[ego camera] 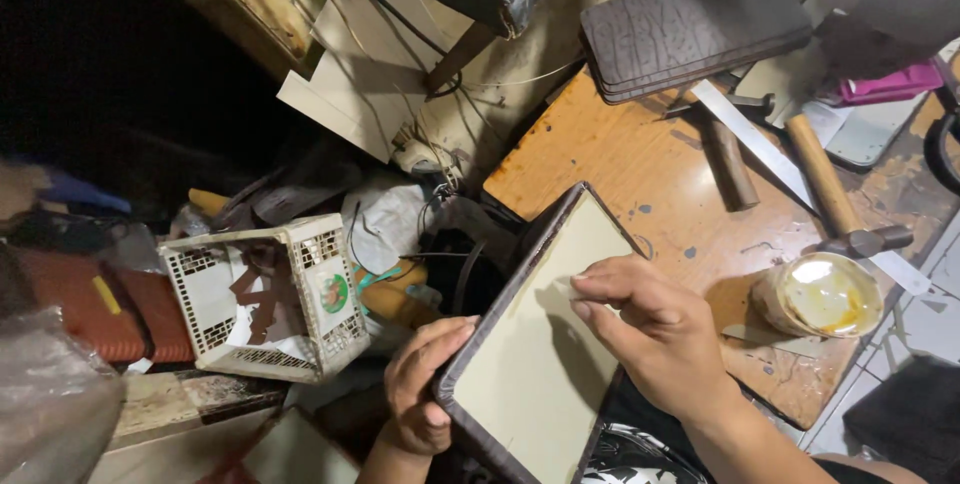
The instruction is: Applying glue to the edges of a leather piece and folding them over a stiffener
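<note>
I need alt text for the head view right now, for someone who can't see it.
Seen from above, a left hand grips the dark edge of a flat rectangular panel with a cream lining while the right hand presses fingertips onto the lining. Behind it on a worn wooden table sit an open tin of yellowish glue, a hammer and a metal ruler.

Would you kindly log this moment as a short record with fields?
Left hand: grips the lower-left edge of a flat rectangular case with a dark rim and pale inner face
Right hand: fingertips press on the pale face
Bench: worn wooden top
Nearby: glue pot, hammer, metal ruler, dark embossed covers
Below left: white plastic basket
</note>
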